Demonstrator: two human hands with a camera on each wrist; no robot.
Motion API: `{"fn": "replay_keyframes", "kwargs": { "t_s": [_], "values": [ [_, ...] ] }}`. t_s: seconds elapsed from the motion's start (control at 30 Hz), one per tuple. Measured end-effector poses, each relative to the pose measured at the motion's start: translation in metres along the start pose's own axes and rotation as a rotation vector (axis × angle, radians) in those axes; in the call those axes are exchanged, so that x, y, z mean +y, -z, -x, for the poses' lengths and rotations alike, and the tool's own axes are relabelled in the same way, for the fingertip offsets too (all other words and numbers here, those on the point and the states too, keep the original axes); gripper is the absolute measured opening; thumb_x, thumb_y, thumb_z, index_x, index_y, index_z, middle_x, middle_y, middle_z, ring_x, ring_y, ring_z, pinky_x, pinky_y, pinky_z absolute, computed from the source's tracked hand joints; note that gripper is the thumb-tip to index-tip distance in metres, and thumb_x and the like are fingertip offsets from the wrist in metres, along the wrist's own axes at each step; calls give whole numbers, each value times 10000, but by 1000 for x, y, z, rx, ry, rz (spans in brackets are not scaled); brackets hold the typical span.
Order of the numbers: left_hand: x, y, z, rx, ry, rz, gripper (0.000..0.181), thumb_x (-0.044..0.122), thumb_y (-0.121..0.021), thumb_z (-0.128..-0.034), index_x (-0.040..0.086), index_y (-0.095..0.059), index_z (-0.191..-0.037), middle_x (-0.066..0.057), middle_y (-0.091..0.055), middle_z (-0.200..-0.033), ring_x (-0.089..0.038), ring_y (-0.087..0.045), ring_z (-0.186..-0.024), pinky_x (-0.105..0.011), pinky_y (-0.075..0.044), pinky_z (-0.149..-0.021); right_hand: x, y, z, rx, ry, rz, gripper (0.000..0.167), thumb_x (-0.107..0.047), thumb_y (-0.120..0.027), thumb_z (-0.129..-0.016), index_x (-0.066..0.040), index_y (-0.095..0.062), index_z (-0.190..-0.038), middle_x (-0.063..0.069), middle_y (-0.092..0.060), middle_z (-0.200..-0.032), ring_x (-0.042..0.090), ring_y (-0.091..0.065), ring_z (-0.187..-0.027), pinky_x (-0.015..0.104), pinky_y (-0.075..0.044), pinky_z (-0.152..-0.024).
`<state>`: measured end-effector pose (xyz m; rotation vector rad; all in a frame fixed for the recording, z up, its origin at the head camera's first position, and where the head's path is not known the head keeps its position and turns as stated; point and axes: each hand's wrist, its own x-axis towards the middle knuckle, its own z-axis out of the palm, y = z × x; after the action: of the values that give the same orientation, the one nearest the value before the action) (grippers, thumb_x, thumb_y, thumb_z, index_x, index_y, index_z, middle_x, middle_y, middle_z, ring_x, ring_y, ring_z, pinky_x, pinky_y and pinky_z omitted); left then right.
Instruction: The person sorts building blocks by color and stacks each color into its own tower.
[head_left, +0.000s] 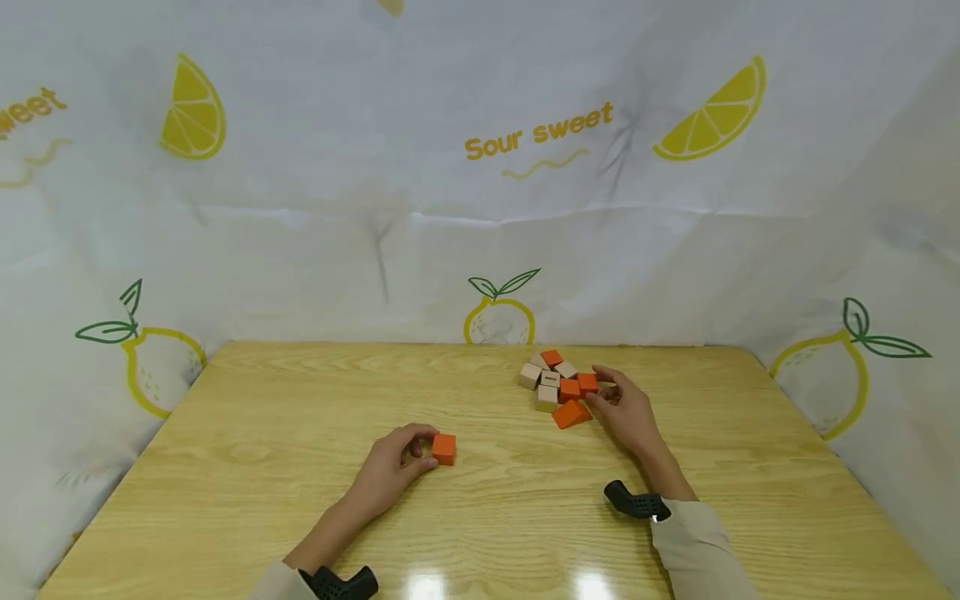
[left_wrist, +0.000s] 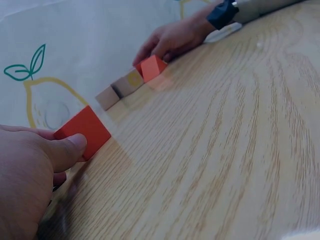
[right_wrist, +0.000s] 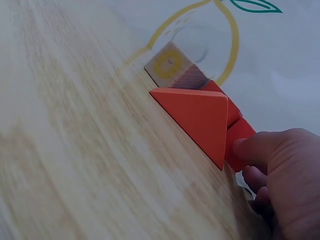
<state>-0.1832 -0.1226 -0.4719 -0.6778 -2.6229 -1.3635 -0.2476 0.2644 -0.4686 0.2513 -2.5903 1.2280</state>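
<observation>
My left hand (head_left: 386, 468) pinches an orange cube (head_left: 444, 449) between thumb and fingers on the front middle of the table; the left wrist view shows the thumb on the cube's face (left_wrist: 92, 127). Farther back on the right, my right hand (head_left: 630, 414) grips another orange cube (head_left: 588, 382) at the right edge of a cluster of blocks. Beside that cube lie a second orange block (head_left: 569, 389) and an orange triangular block (head_left: 572, 414). The triangular block (right_wrist: 200, 115) partly covers the orange blocks in the right wrist view.
Several plain wooden blocks (head_left: 529, 375) make up the cluster's left part, with one more orange block (head_left: 552, 357) at its back. The wooden table (head_left: 262, 450) meets a white lemon-printed cloth (head_left: 337, 275) behind and at both sides.
</observation>
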Motion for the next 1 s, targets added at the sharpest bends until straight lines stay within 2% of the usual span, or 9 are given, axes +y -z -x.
{"fn": "replay_keyframes", "kwargs": {
  "t_s": [0.17,0.37,0.57,0.83,1.0],
  "values": [
    [1,0,-1,-4,-1,-6,355,165,-732,-842,131,-624,-1178,80,-519,-840,-93,-426,-670,-246,-381,-596,1,2,-1,1,-50,1,456,-186,-665,-918,-36,-528,-1326,160,-611,-1057,253,-565,-878,276,-466,-674],
    [1,1,-1,-4,17,-2,353,166,-733,-840,138,-627,-1175,81,-518,-837,-93,-421,-667,-246,-377,-594,3,2,-1,-7,-81,-24,454,-235,-679,-907,-59,-545,-1303,143,-610,-1107,257,-585,-927,289,-494,-718],
    [2,1,-1,-3,21,-4,353,162,-734,-839,139,-626,-1174,79,-515,-838,-92,-407,-655,-245,-365,-582,2,3,0,4,-94,-38,469,-263,-685,-899,-43,-552,-1291,153,-626,-1050,272,-598,-928,280,-502,-730],
    [0,1,-1,-9,14,-2,353,179,-729,-844,148,-624,-1179,79,-516,-836,-91,-418,-661,-244,-377,-586,-5,5,0,54,-146,-102,493,-291,-667,-904,-25,-540,-1299,188,-620,-1102,300,-598,-993,204,-489,-733],
    [0,1,-1,-13,11,7,356,186,-725,-847,144,-623,-1184,73,-518,-838,-91,-417,-657,-244,-379,-584,-11,6,-1,106,-158,-115,506,-331,-671,-898,-41,-548,-1294,155,-606,-1146,255,-571,-993,149,-454,-734]
  ]
}}
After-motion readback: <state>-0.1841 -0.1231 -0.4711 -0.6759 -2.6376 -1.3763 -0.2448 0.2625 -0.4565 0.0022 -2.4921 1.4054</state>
